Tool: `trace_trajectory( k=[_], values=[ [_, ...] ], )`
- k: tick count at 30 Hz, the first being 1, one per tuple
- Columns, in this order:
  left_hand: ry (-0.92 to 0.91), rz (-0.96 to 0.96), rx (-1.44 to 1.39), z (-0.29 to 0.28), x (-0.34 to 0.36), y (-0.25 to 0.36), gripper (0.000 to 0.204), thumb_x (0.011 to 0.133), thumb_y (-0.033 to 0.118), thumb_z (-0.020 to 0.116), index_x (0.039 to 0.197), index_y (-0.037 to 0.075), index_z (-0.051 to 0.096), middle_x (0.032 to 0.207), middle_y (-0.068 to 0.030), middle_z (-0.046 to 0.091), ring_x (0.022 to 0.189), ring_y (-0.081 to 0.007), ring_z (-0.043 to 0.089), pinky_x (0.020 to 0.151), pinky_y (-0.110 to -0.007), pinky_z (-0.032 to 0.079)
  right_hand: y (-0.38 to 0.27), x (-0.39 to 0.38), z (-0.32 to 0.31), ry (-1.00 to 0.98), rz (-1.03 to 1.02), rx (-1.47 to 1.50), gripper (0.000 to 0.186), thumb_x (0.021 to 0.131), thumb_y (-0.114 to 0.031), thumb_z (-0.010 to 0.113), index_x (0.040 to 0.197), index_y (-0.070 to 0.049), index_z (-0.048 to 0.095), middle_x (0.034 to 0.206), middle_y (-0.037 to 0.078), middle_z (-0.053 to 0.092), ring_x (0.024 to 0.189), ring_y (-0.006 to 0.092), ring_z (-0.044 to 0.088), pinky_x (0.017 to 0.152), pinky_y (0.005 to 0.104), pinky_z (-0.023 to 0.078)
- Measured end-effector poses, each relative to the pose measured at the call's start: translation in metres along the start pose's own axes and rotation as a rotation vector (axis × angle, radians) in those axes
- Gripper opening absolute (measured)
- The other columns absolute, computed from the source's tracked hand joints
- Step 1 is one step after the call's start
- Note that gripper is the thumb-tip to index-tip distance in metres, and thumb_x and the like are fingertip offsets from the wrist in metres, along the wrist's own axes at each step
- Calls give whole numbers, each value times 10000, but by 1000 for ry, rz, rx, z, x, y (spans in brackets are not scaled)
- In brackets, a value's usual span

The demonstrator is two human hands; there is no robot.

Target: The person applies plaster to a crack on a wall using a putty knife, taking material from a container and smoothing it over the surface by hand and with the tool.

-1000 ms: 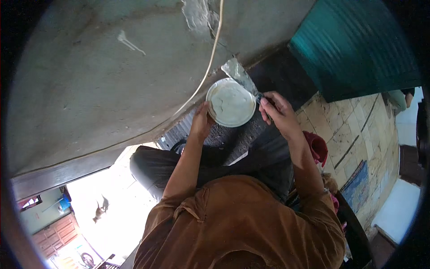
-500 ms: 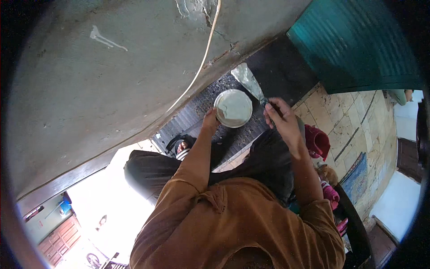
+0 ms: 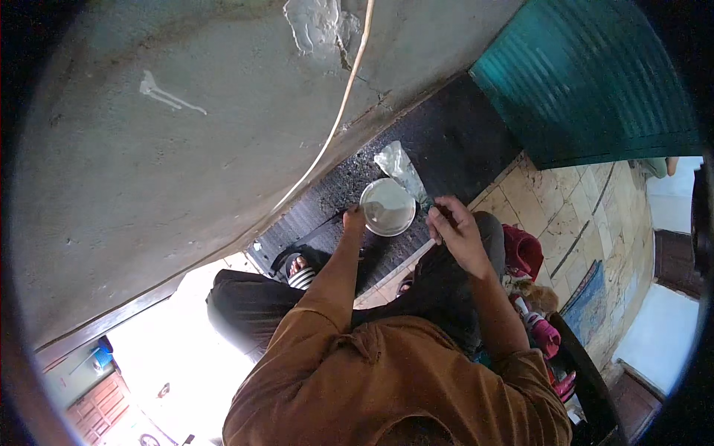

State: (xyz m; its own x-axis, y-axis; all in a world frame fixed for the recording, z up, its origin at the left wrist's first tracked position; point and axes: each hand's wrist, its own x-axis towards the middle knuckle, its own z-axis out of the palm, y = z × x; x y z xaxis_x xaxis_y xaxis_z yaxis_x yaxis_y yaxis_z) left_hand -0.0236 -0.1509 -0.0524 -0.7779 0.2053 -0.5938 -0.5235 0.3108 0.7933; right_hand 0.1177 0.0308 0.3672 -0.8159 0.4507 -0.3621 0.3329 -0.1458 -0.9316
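Observation:
In my left hand (image 3: 355, 220) is a round tub (image 3: 388, 207) with a pale rim, gripped at its left side, pale grey-white paste showing within. My right hand (image 3: 459, 232) closes around the dark handle of a putty knife (image 3: 401, 170). Its wide blade, smeared with whitish paste, points up and left past the tub's upper right edge. Whether the blade touches the rim I cannot tell. On the grey wall (image 3: 186, 163) ahead, a thick white patch of filler (image 3: 316, 26) surrounds part of a crack.
A pale cable (image 3: 338, 123) hangs down the wall. Black speckled matting (image 3: 461, 126) covers the ledge below, ending at a green corrugated panel (image 3: 595, 82). My sandalled foot (image 3: 300, 273) rests near the wall. Red cloth (image 3: 522, 251) and a brown furry shape (image 3: 537, 296) lie right of my knee.
Both hands, with the tub and putty knife, have come lower in view, and the blade now lies closer to the tub. More of the wall's filler patch shows.

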Motion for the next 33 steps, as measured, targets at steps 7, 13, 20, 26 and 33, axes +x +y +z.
trace_trajectory(
  k=[7,13,20,26,33],
  values=[
    [-63,518,1320,-13,-26,59,201,913,162,552,890,24,697,870,-222,699,795,-406,687,754,-493,535,10,-2,5,-6,-6,113,210,1016,-171,595,1158,-24,544,850,30,601,684,94,554,575,248,439],
    [353,756,349,4,-140,282,211,946,219,637,1039,52,548,733,-139,670,647,-323,680,594,-437,524,4,-12,-12,103,-16,115,202,1015,-172,597,1147,-29,547,846,25,599,683,95,551,574,242,435],
    [401,1020,464,-11,-156,391,348,896,248,748,1147,79,578,585,-73,611,480,-219,605,506,-342,473,0,-1,-15,118,-84,151,290,984,-247,658,1170,-38,581,750,5,608,594,63,533,516,234,426],
    [487,1016,623,0,-148,403,342,914,322,694,1182,139,586,570,-58,631,515,-309,643,512,-427,510,-14,1,-17,153,-113,112,280,983,-243,655,1161,-40,581,714,-3,596,570,58,512,495,231,403],
    [503,1029,688,-1,-136,416,209,913,321,664,1048,165,624,592,-75,656,549,-334,660,542,-448,530,-19,0,-13,154,-120,155,269,987,-230,643,1150,-28,576,701,1,589,567,58,510,483,233,389]
  ],
)
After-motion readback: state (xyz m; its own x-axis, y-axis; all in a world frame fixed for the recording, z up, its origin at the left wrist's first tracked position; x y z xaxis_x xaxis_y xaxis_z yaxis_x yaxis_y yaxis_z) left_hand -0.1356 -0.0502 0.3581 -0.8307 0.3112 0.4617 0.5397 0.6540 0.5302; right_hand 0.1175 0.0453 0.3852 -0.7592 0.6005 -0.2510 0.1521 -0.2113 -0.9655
